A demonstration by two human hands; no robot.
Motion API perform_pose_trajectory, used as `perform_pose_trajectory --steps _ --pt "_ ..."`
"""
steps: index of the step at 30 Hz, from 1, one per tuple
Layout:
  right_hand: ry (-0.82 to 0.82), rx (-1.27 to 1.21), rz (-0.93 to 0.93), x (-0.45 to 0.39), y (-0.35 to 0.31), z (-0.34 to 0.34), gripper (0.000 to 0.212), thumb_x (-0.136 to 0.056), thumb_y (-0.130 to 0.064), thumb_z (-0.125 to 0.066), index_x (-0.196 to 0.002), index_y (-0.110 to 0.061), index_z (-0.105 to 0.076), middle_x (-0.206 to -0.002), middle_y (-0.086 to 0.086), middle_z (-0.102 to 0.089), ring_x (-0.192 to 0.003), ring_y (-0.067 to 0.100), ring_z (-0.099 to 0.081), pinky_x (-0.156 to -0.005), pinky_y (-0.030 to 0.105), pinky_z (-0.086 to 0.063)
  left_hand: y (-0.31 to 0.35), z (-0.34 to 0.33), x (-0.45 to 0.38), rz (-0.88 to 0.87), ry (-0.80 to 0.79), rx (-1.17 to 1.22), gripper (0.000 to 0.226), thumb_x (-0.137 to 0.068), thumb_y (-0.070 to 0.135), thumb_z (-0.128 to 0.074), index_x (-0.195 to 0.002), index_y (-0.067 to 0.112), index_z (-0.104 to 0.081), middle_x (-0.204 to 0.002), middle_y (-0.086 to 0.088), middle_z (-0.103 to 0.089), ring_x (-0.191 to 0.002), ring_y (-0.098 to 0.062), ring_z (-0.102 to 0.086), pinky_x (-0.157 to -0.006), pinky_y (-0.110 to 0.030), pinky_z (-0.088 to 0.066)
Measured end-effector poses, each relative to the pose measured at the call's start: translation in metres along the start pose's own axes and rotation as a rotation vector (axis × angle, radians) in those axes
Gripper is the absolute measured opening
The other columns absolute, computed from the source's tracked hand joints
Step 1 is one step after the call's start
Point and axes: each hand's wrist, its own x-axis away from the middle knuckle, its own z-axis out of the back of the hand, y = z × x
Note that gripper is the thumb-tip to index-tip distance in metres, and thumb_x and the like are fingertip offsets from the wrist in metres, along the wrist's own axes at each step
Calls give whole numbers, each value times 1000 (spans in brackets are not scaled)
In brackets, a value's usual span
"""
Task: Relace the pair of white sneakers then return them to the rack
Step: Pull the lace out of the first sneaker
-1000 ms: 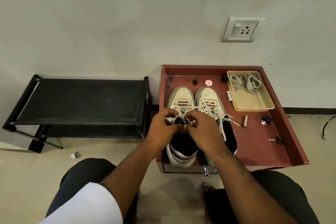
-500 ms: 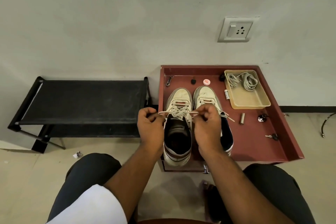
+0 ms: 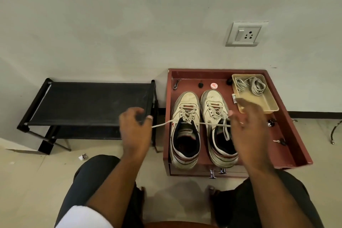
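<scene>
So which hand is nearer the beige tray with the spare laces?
Right. The right hand overlaps the beige tray's near-left corner in the picture. The left hand is far to the tray's left, beyond both sneakers, in front of the rack.

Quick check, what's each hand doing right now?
Left hand: pinches one end of the left sneaker's lace, pulled out to the side.
Right hand: holds the other end of the lace taut; fingers blurred, exact grip unclear.

Two worn white sneakers, left sneaker (image 3: 185, 131) and right sneaker (image 3: 218, 129), stood side by side, toes toward the wall. A lace (image 3: 187, 122) stretched taut sideways across the left one's collar.
</scene>
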Motion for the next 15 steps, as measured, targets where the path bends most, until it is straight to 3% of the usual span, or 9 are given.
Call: perform_pose_trajectory --steps 2,4,6,9,12,15 --pt "-242 -61 -36 13 -12 -25 33 -93 -26 -62 -126 -21 -60 -115 0 -66 -96 12 -62 -85 31 -52 5 -19 13 -75 -288 -51 20 -91 25 -66 -110 23 -62 -107 6 -62 -92 -7 -62 -75 -20 -53" --pt "-403 86 -17 23 -16 -50 45 -92 -31 -64 -135 -21 -53 -115 0 -65 -99 14 -61 -83 26 -48 3 -34 22 -78 -432 -103 31 -90 30 -68 -119 27 -59 -103 10 -64 -92 -6 -63 -77 -26 -58" --pt "-431 170 -2 27 -14 -62 54 -92 -31 -65 -142 -22 -45 -120 1 -63 -110 18 -60 -87 30 -49 -1 -42 25 -138 -449 -181 45 -90 25 -68 -131 34 -51 -114 10 -64 -100 -8 -63 -85 -34 -59" --pt "-412 196 -14 24 -4 -66 45 -93 -19 -61 -137 -20 -51 -119 4 -67 -111 22 -62 -93 34 -51 -2 -41 24 -171 -469 -143 61 -91 8 -62 -138 40 -40 -124 7 -63 -105 -9 -62 -90 -39 -58" --pt "-390 157 -97 20 3 -51 39 -92 -12 -60 -131 -18 -58 -116 3 -69 -111 23 -62 -96 31 -48 -5 -34 25 -134 -490 -99 67 -91 2 -58 -132 49 -34 -119 5 -68 -106 -13 -66 -89 -41 -58" --pt "-402 165 -137 20 14 -36 35 -91 -11 -64 -126 -17 -63 -113 2 -70 -108 20 -63 -89 23 -43 -13 -27 35 -82 -463 -79 65 -91 2 -59 -135 44 -36 -113 4 -69 -106 -14 -66 -92 -40 -57"
